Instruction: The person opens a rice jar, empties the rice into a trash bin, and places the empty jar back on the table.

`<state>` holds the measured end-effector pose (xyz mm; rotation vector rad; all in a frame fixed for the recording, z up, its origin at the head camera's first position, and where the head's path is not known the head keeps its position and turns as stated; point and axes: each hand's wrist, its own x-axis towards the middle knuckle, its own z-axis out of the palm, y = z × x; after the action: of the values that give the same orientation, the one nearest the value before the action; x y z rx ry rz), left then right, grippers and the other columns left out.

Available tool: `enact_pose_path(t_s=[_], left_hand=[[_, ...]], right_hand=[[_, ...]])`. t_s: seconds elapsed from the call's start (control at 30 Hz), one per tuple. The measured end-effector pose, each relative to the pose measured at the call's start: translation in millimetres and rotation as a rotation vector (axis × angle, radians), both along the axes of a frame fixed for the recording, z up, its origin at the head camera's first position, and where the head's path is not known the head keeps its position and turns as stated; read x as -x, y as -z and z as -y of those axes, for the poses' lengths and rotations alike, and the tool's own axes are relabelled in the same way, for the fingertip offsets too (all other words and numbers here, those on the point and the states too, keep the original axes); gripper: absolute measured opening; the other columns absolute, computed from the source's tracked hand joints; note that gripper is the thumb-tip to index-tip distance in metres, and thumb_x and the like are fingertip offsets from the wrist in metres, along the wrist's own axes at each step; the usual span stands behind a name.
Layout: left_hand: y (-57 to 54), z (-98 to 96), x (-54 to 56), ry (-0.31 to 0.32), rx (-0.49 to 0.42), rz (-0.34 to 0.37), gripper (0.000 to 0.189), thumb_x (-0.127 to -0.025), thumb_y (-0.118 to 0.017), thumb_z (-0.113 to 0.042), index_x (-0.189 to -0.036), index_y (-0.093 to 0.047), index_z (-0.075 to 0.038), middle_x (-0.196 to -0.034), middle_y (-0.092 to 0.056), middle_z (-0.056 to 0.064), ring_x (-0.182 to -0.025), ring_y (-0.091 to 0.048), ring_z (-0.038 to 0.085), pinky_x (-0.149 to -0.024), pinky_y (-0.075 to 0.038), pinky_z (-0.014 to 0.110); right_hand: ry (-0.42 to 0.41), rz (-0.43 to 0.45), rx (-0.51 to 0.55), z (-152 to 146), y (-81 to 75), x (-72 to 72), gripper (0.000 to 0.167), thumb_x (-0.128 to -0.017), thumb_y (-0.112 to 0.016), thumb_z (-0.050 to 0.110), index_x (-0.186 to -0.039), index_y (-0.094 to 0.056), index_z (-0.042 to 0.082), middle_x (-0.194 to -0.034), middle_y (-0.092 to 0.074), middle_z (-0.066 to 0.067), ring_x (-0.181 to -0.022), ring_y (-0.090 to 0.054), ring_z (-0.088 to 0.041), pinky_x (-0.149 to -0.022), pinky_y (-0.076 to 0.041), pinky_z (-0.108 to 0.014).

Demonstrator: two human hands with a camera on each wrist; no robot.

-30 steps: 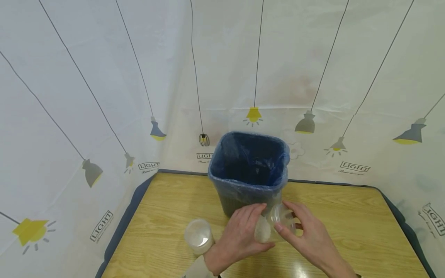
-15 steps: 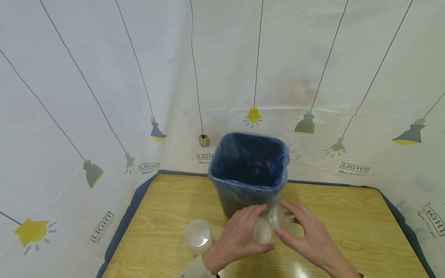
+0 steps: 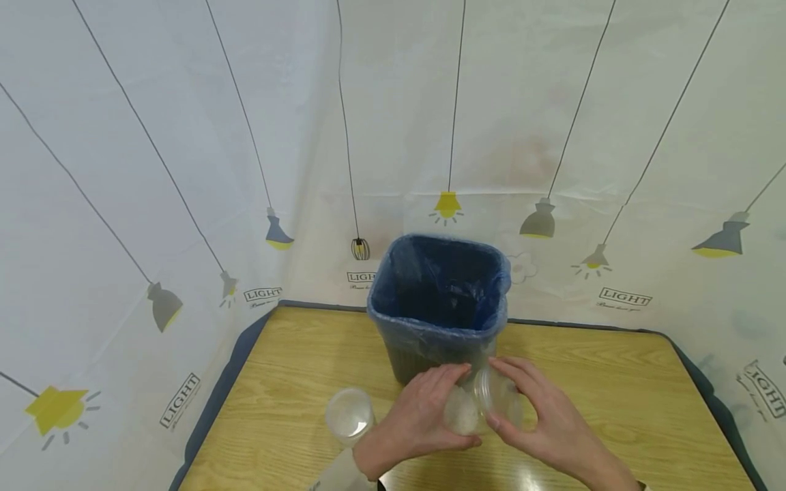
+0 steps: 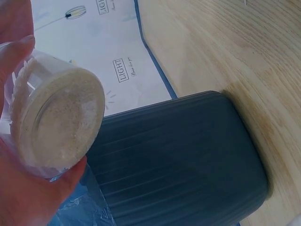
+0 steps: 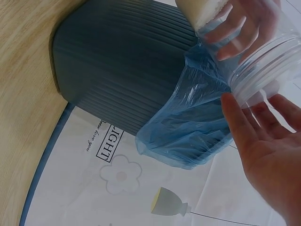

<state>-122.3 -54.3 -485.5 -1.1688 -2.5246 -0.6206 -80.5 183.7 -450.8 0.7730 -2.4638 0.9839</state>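
Observation:
Above the table, my left hand grips a clear plastic jar from the side, fingers and thumb around it. The jar is tilted sideways, and a pale grainy layer shows at its base in the left wrist view. At the other end, my right hand holds the clear ridged lid between thumb and fingers. Part of the jar is hidden by my hands. A second clear jar stands on the table, left of my left wrist.
Just beyond my hands stands a dark bin with a blue plastic liner folded over its rim. The wooden table meets a white wall sheet printed with hanging lamps, behind and at both sides.
My right hand's fingers and thumb have shifted slightly around the lid, the thumb going lower and the index fingertip leftward. The jar stays in nearly the same place in my left hand.

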Motion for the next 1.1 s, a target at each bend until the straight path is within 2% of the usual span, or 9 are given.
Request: enact_pose_path(t_s=[0.17, 0.43, 0.53, 0.63, 0.83, 0.93, 1.1], left_hand=[[-2.9, 1.0, -0.9, 0.004, 0.009, 0.046, 0.104, -0.069, -0.091, -0.058, -0.149, -0.047, -0.009, -0.137, -0.062, 0.002, -0.118, -0.062, 0.018, -0.096, -0.053, 0.033], [-1.6, 1.6, -0.1, 0.01, 0.015, 0.043, 0.104, -0.067, -0.092, -0.058, -0.148, -0.048, -0.009, -0.134, -0.063, 0.001, -0.115, -0.063, 0.016, -0.095, -0.053, 0.03], [0.7, 1.6, 0.5, 0.015, -0.003, 0.011, 0.104, -0.066, -0.092, -0.058, -0.147, -0.049, -0.008, -0.135, -0.063, 0.001, -0.118, -0.062, 0.016, -0.098, -0.052, 0.031], [3.8, 1.1, 1.1, 0.007, -0.041, -0.06, 0.101, -0.065, -0.094, -0.056, -0.143, -0.051, -0.007, -0.135, -0.062, 0.003, -0.121, -0.061, 0.018, -0.099, -0.052, 0.032], [8.7, 0.1, 0.6, -0.067, -0.085, -0.209, 0.101, -0.063, -0.096, -0.053, -0.141, -0.052, -0.007, -0.134, -0.062, 0.005, -0.121, -0.061, 0.021, -0.097, -0.053, 0.036], [9.6, -0.7, 0.3, -0.089, -0.073, -0.243, 0.103, -0.062, -0.095, -0.055, -0.142, -0.051, -0.007, -0.134, -0.061, 0.005, -0.122, -0.06, 0.021, -0.098, -0.053, 0.036], [9.2, -1.9, 0.3, -0.096, -0.062, -0.275, 0.105, -0.062, -0.095, -0.057, -0.143, -0.051, -0.007, -0.134, -0.061, 0.004, -0.121, -0.061, 0.021, -0.099, -0.052, 0.035]], right_hand=[[-0.02, -0.01, -0.029, -2.6, 1.4, 0.1, 0.077, -0.078, -0.088, 0.021, -0.147, -0.055, 0.015, -0.142, -0.055, 0.0, -0.123, -0.059, -0.019, -0.087, -0.056, -0.036], [-0.069, -0.031, -0.042, -5.4, 3.8, 2.2, 0.079, -0.076, -0.088, 0.019, -0.148, -0.055, 0.013, -0.143, -0.055, 0.0, -0.127, -0.056, -0.018, -0.097, -0.05, -0.03], [-0.072, -0.033, -0.045, -5.6, 3.4, 2.2, 0.079, -0.077, -0.088, 0.02, -0.148, -0.054, 0.014, -0.144, -0.054, 0.001, -0.127, -0.055, -0.017, -0.095, -0.053, -0.034], [-0.062, -0.006, -0.026, -3.9, 2.5, 2.2, 0.08, -0.08, -0.086, 0.02, -0.151, -0.05, 0.011, -0.145, -0.052, 0.0, -0.126, -0.056, -0.019, -0.09, -0.055, -0.034], [0.066, 0.182, 0.057, 5.4, 1.0, 0.4, 0.074, -0.091, -0.08, 0.028, -0.153, -0.045, 0.008, -0.146, -0.052, -0.008, -0.116, -0.061, -0.024, -0.079, -0.059, -0.032], [0.129, 0.258, 0.067, 9.6, 0.2, -0.1, 0.071, -0.093, -0.077, 0.035, -0.151, -0.046, 0.009, -0.141, -0.056, -0.009, -0.11, -0.063, -0.024, -0.075, -0.059, -0.029], [0.151, 0.306, 0.091, 12.4, -1.1, -0.2, 0.067, -0.093, -0.078, 0.036, -0.148, -0.05, 0.01, -0.134, -0.059, -0.007, -0.106, -0.063, -0.021, -0.073, -0.059, -0.027]])
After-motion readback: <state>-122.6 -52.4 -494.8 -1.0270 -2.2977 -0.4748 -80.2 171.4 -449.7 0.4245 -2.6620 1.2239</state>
